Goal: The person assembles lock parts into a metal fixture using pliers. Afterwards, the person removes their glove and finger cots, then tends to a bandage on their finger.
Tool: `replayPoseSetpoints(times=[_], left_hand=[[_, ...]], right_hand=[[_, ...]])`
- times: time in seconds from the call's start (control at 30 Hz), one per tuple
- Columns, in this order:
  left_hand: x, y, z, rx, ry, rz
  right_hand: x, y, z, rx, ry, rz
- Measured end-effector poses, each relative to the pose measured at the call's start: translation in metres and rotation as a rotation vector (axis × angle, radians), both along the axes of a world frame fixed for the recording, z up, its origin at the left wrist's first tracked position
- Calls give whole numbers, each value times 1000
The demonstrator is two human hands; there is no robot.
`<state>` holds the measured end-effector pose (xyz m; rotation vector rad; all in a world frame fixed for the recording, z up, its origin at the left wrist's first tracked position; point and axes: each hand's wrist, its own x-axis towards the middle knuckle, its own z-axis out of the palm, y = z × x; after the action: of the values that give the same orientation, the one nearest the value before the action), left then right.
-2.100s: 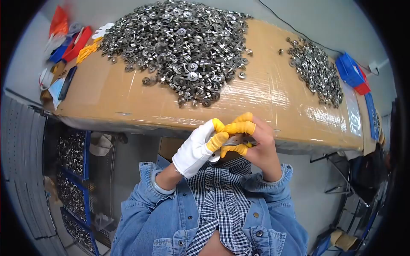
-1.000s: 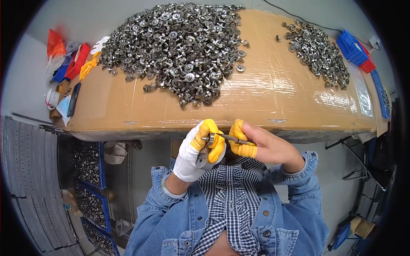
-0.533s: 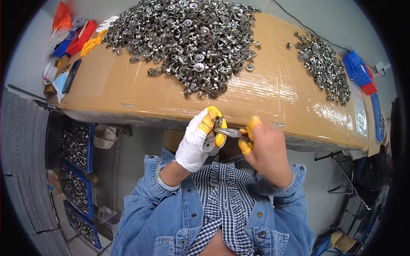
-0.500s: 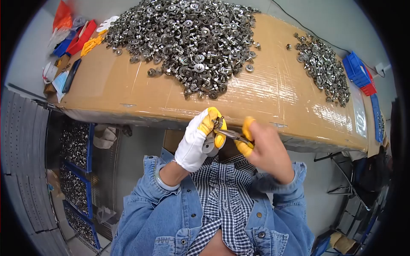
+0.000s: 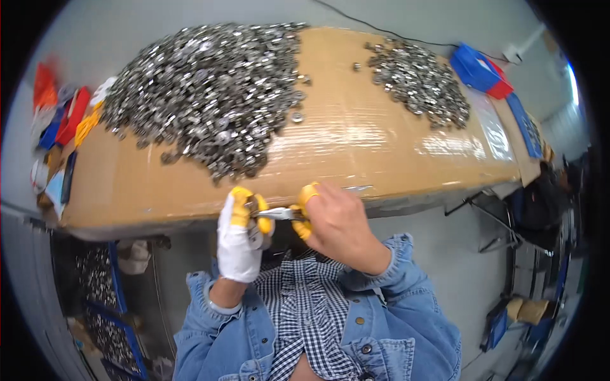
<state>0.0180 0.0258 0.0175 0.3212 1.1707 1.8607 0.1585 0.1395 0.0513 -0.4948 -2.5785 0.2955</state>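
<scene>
My left hand (image 5: 239,244) wears a white glove with yellow fingertip covers. It is closed around a small round metal part (image 5: 252,207), held just off the table's front edge. More grey metal (image 5: 257,239) shows lower against the palm, partly hidden. My right hand (image 5: 343,223), with yellow covers on its fingers, grips a pair of pliers (image 5: 277,214). The silver jaws point left and reach the metal part; whether they are clamped on it I cannot tell. A large heap of shiny metal parts (image 5: 210,95) lies beyond my left hand.
Cardboard covers the table (image 5: 337,149). A smaller heap of metal parts (image 5: 422,86) sits at the back right, beside a blue bin (image 5: 473,66). Blue trays of parts (image 5: 117,336) stand below at left. A dark chair (image 5: 502,219) is at lower right.
The view has swung right, so the table and heaps appear further left. My right hand has turned, and the pliers now lie nearly level instead of slanting.
</scene>
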Motion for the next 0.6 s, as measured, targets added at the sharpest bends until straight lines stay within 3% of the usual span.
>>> replayPoseSetpoints(times=[0.07,0.1,0.13,0.2,0.27,0.33,0.4,0.47,0.5,0.53,0.6], left_hand=[[15,13,26,-133,-234,356],[-4,6,3,107,-244,244],[-19,1,-5,118,-327,241],[-24,-6,-11,258,-237,14],[11,5,14,125,-160,84],[14,3,10,-4,117,-106],[12,4,2,-35,276,-163],[11,6,6,-59,168,-224],[9,5,9,-77,114,-239],[2,1,10,-26,-83,-341],[1,0,14,78,-89,-427]], right_hand=[[3,7,-11,-123,106,76],[7,6,-17,-423,267,-3],[7,10,-16,-567,389,1],[3,21,-13,-860,639,14],[-3,17,-10,-1005,368,190],[-12,15,-11,-775,350,299],[-13,10,-8,-825,376,246],[-9,14,-4,-808,361,247],[-10,19,-10,-687,479,272],[-6,23,-7,-660,486,239],[-3,31,-4,-567,523,227]])
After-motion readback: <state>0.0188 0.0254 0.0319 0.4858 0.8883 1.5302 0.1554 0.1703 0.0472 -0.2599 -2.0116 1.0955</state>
